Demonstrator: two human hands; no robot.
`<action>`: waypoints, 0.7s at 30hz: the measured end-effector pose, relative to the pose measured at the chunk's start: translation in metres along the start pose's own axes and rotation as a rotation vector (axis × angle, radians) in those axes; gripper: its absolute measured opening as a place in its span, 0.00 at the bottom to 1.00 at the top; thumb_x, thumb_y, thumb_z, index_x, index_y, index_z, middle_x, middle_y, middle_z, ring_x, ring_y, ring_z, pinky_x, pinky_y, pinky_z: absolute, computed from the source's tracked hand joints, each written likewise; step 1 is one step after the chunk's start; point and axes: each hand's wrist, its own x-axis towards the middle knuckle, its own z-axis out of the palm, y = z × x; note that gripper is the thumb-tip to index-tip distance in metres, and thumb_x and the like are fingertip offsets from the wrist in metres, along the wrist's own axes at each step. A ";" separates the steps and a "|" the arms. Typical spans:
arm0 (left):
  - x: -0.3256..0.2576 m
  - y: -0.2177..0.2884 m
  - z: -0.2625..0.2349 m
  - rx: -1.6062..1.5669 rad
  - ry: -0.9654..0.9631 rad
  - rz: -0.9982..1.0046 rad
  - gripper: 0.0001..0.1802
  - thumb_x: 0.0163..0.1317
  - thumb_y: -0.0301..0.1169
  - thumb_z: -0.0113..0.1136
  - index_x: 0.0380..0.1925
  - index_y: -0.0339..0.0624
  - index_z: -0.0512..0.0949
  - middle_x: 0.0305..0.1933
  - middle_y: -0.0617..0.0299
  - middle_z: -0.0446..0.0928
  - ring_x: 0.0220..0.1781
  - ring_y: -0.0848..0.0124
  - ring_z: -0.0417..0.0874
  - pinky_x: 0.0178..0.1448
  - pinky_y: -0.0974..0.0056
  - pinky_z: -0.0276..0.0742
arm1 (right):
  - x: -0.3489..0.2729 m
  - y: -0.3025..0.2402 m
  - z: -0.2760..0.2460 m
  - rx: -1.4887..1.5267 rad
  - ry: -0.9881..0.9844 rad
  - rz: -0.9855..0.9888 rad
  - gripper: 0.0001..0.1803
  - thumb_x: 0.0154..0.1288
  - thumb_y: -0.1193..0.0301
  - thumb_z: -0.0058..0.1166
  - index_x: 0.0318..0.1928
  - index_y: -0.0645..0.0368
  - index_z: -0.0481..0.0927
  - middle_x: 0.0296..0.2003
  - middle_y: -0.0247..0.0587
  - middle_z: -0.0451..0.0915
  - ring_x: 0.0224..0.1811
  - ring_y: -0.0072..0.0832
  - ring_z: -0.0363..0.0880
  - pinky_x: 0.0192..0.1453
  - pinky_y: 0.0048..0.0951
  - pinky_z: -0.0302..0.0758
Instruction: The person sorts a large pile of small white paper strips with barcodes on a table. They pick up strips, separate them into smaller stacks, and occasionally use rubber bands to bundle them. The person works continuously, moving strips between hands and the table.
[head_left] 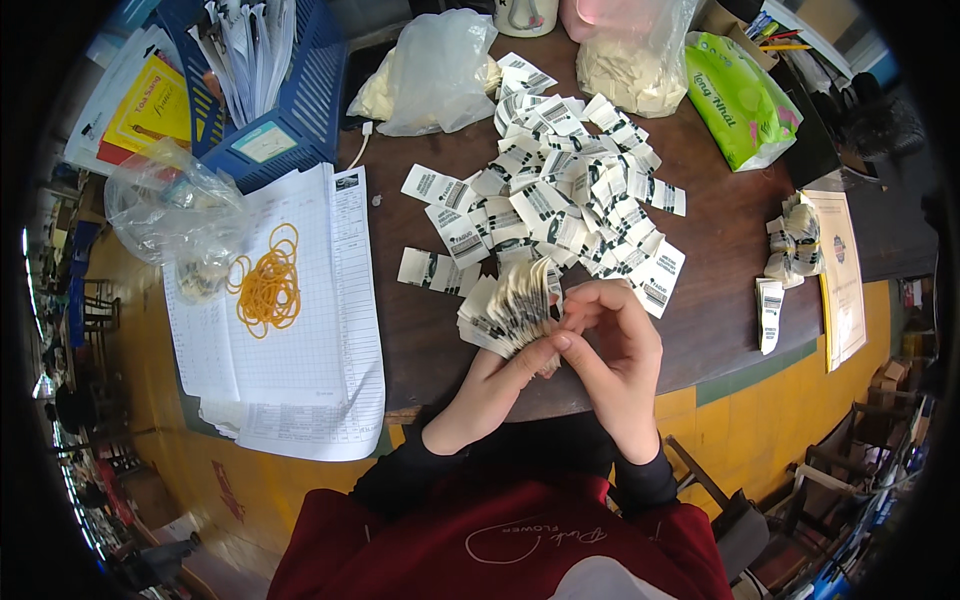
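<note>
1. Your table (720, 330) is a dark round top, and its near edge curves just in front of your body; both hands work right over that edge, so the stack you hold sits half above the wood and half above your lap.
2. Open room: bare wood lies to the right of your hands, between them and the small bundle of labels (770, 312) near the right rim. To the left, a strip of bare wood separates your hands from the gridded paper sheets (320, 330), which overhang the table edge and carry a heap of yellow rubber bands (268, 290).
3. Straight ahead, just beyond your fingertips, the loose pile of white labels (565, 190) spreads across the middle of the table (no clear path forward there). Behind it lie clear plastic bags (435, 70), and a green packet (740, 100) lies at the far right.
4. Your left hand (500, 385) is clamped on the fanned stack of labels (510, 310): thumb pressed up along its near side, the other fingers hidden beneath it.
5. Your right hand (620, 350) curls over the stack's right end, fingers bent and close together, tips touching the top labels; I cannot tell whether it pinches a single one.
6. Both forearms rise from the lower edge in black sleeves, converging, wrists nearly side by side.
</note>
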 end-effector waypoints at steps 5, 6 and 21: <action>-0.004 -0.006 -0.007 -0.010 0.003 -0.023 0.22 0.74 0.35 0.52 0.64 0.42 0.65 0.54 0.67 0.71 0.49 0.80 0.70 0.48 0.69 0.67 | -0.005 0.007 0.005 0.281 0.023 0.084 0.16 0.61 0.87 0.60 0.49 0.68 0.73 0.41 0.36 0.78 0.41 0.19 0.79 0.48 0.22 0.77; -0.004 -0.007 -0.008 -0.040 0.001 -0.018 0.23 0.74 0.35 0.52 0.65 0.42 0.64 0.56 0.66 0.72 0.51 0.80 0.71 0.49 0.69 0.67 | -0.005 0.007 0.004 0.306 0.015 0.084 0.16 0.61 0.87 0.59 0.49 0.68 0.73 0.41 0.37 0.78 0.42 0.19 0.79 0.49 0.22 0.77; -0.007 -0.006 -0.009 -0.216 -0.037 0.011 0.30 0.73 0.42 0.52 0.68 0.40 0.60 0.68 0.56 0.66 0.69 0.63 0.68 0.71 0.52 0.66 | -0.011 0.007 0.009 0.464 0.036 0.069 0.18 0.64 0.88 0.55 0.53 0.66 0.67 0.43 0.43 0.79 0.45 0.23 0.81 0.44 0.21 0.80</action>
